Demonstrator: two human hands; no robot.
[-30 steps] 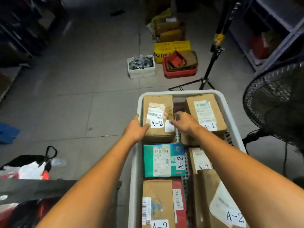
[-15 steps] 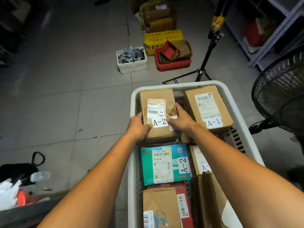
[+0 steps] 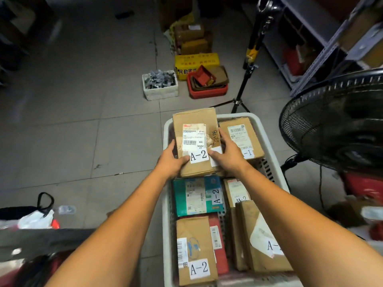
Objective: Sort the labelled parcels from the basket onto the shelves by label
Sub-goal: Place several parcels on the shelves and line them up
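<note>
Your left hand (image 3: 172, 160) and right hand (image 3: 228, 155) grasp brown A-2 parcel (image 3: 194, 129) by near side edges, thumbs on top, parcel tilted over far end of white basket (image 3: 166, 214). Stiff cardboard, likely light. Wrinkled tape patch (image 3: 211, 137) may be slick, so grip bare side walls.
</note>
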